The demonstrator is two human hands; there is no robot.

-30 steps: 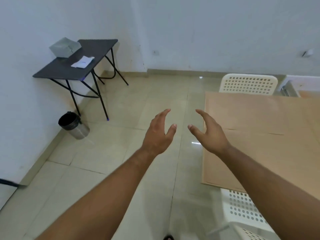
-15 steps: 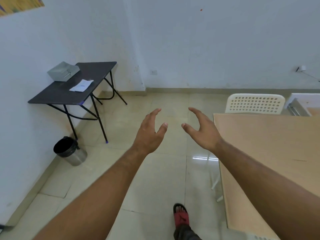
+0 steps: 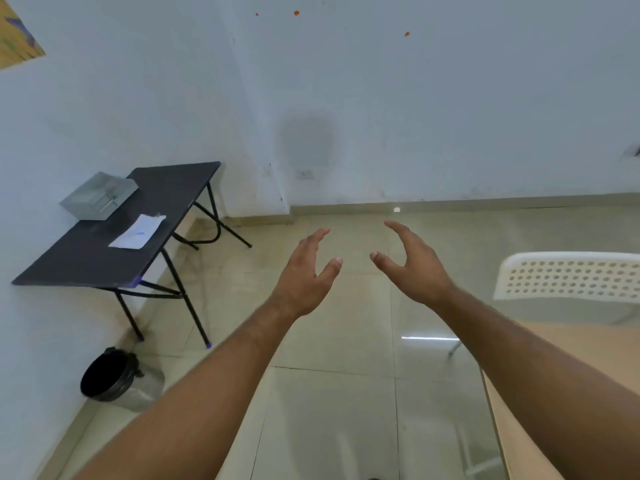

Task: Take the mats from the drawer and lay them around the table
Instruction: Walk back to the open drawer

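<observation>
My left hand point(image 3: 306, 275) and my right hand point(image 3: 412, 268) are stretched out in front of me above the tiled floor, palms facing each other, fingers apart, both holding nothing. A light wooden table point(image 3: 512, 431) shows only as a corner at the lower right, partly behind my right forearm. No mat and no drawer are in view.
A black folding table point(image 3: 104, 251) stands against the left wall with a grey metal box point(image 3: 98, 195) and a white paper point(image 3: 136, 232) on it. A black bin point(image 3: 110, 377) sits below it. A white perforated chair point(image 3: 568, 275) stands at the wooden table's far end.
The view has tilted up and swung left: the wooden table has slid almost out at the right, and more wall shows. Both hands stay out in front, empty and spread.
</observation>
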